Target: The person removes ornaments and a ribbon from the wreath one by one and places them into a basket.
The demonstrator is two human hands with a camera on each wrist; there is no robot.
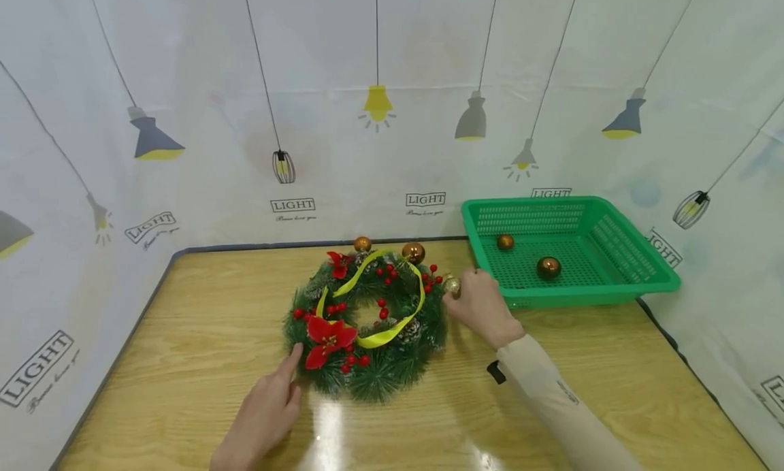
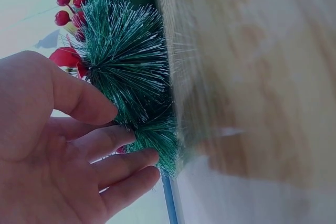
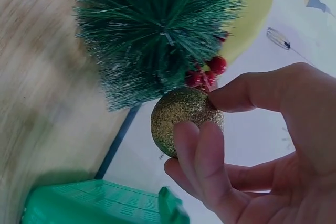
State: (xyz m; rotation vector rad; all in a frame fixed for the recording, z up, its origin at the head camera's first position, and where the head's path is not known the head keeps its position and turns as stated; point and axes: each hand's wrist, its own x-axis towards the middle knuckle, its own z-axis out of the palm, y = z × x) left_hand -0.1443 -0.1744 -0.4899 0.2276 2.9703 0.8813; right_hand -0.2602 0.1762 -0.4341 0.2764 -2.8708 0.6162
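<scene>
A green Christmas wreath (image 1: 380,382) lies on the table, trimmed with red berries, pine cones, a yellow ribbon (image 1: 382,337) and a red poinsettia (image 1: 329,338). At its right edge my right hand (image 1: 484,307) pinches a glittery gold bauble (image 3: 181,111) between thumb and fingers, close beside some red berries (image 3: 216,65). My left hand (image 1: 263,410) is at the wreath's lower left. In the left wrist view its fingers (image 2: 126,167) are loosely extended against the green needles. Two copper baubles (image 1: 413,253) sit at the wreath's far edge.
A green plastic basket (image 1: 588,295) stands at the back right with two copper baubles (image 1: 548,267) inside. Behind the wooden table (image 1: 202,321) hangs a white backdrop (image 1: 343,62) printed with lamps. A dark strip runs along the table's back edge.
</scene>
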